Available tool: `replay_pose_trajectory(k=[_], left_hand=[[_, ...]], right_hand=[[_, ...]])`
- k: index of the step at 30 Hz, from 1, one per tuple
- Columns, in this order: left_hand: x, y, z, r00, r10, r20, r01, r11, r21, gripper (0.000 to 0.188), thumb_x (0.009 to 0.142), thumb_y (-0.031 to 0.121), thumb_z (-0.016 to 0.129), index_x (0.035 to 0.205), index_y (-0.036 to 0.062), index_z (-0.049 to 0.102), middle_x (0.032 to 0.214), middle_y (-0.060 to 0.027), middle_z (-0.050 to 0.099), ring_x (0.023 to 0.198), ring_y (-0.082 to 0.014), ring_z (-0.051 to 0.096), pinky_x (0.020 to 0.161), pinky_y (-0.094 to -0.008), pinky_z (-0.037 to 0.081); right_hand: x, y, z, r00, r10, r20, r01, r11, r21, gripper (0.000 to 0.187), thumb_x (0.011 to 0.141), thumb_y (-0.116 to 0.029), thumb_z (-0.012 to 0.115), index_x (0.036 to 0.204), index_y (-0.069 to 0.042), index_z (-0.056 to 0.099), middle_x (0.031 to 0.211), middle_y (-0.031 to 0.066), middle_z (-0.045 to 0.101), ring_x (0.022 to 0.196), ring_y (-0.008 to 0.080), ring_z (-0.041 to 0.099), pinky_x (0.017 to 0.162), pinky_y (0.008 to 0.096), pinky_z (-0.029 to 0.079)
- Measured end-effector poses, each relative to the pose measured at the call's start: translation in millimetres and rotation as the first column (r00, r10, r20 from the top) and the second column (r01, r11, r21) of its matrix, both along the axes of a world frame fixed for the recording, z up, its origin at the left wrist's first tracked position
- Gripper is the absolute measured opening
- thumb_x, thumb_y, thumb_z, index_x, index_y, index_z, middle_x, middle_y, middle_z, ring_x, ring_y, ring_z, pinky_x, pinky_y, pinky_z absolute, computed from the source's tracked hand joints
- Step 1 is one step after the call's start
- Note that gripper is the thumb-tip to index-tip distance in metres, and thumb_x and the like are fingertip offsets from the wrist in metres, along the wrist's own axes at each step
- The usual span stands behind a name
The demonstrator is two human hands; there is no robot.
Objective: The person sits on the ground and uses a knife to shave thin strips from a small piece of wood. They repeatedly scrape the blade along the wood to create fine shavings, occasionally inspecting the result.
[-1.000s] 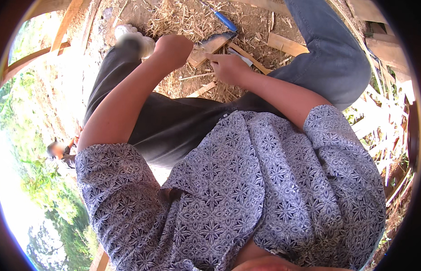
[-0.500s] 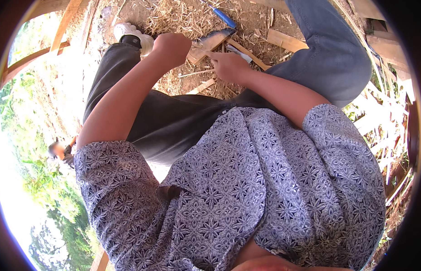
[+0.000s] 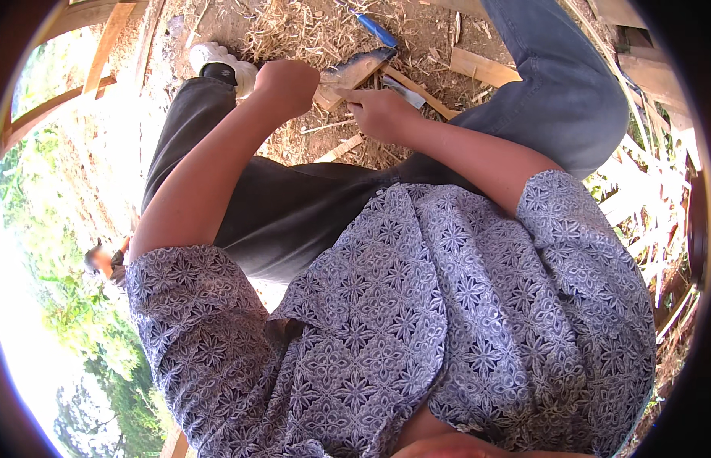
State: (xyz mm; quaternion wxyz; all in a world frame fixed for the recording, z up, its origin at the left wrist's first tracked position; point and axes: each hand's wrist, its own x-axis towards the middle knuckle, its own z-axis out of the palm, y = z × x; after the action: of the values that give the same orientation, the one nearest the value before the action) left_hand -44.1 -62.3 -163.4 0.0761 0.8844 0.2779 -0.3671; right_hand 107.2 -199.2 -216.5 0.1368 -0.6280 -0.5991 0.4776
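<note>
Left hand [image 3: 285,85] clenched on knife [image 3: 355,67] handle; blade flat on wood strip [image 3: 342,85]. Right hand [image 3: 380,113] pinches strip just below blade. Advise: cut away from fingertips, shallow angle, strip pinned firm against straw-covered ground [image 3: 310,34].

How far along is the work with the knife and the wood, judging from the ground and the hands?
Done: wood strips and shavings already lie on the ground. In hand: the left hand has a closed grip on a broad-bladed knife, its blade against a thin wood sliver that the right hand steadies. Left: that sliver is not yet laid with the others.
</note>
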Motion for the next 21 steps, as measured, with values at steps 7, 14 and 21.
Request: replay_pose_trajectory(k=[7,14,21], left_hand=[[0,-2,1,1.0,0.002,0.014,-0.002,1.0,-0.009,0.015,0.082,0.012,0.06,0.092,0.0074,0.07,0.093,-0.0143,0.071,0.09,-0.0314,0.07,0.074,-0.042,0.057],[1,-3,2,1.0,-0.011,-0.011,0.011,1.0,-0.009,0.016,0.082,0.011,0.059,0.093,0.007,0.07,0.093,-0.0146,0.071,0.089,-0.0323,0.07,0.073,-0.0438,0.057],[3,-6,2,1.0,-0.007,0.0,0.007,1.0,-0.008,0.016,0.081,0.01,0.059,0.093,0.0064,0.07,0.093,-0.0148,0.071,0.091,-0.0317,0.07,0.076,-0.0424,0.057]], right_hand=[[-3,-1,20,1.0,0.013,0.014,-0.013,1.0,-0.021,0.042,0.097,-0.021,0.045,0.139,-0.02,0.054,0.1,0.0198,0.069,0.089,0.0354,0.067,0.079,0.0461,0.052],[0,-4,-2,0.999,0.026,0.043,-0.028,0.999,0.045,0.043,0.096,-0.022,0.047,0.139,-0.024,0.054,0.088,0.018,0.068,0.078,0.0351,0.066,0.07,0.0459,0.051],[7,-10,-30,0.998,0.004,0.063,-0.008,0.997,0.075,0.042,0.097,-0.021,0.047,0.137,-0.026,0.056,0.084,0.0191,0.068,0.074,0.0345,0.066,0.066,0.0461,0.05]])
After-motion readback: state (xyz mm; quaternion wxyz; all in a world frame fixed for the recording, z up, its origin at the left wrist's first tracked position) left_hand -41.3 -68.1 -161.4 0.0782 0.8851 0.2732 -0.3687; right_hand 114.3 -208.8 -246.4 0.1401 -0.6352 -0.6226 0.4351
